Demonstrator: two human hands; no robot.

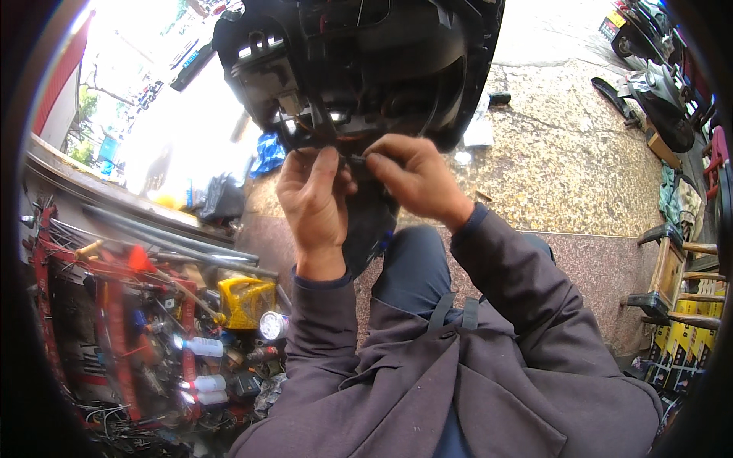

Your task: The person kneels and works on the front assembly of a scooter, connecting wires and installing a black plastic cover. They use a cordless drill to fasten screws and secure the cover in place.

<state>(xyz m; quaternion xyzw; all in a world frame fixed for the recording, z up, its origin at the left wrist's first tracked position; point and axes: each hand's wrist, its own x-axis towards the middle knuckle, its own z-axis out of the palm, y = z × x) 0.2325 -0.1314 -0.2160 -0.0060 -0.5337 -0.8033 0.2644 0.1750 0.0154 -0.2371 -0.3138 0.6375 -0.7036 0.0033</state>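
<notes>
A large black plastic body piece (397, 69), with openings and thin cables inside, fills the top middle. My left hand (317, 198) is closed at its lower edge, thumb against curled fingers; what it grips is hidden. Just to its right, my right hand (408, 172) pinches a small dark part (356, 160) between thumb and forefinger. A dark panel (366, 229) hangs below my hands, behind my wrists.
Red racks (114, 336) with tools, bottles and a yellow jug (244, 301) crowd the lower left. Blue and dark bags (225, 195) lie farther back. A wooden stool (668, 271) and scooters (660, 118) line the right. Speckled flooring (565, 160) surrounds my knees.
</notes>
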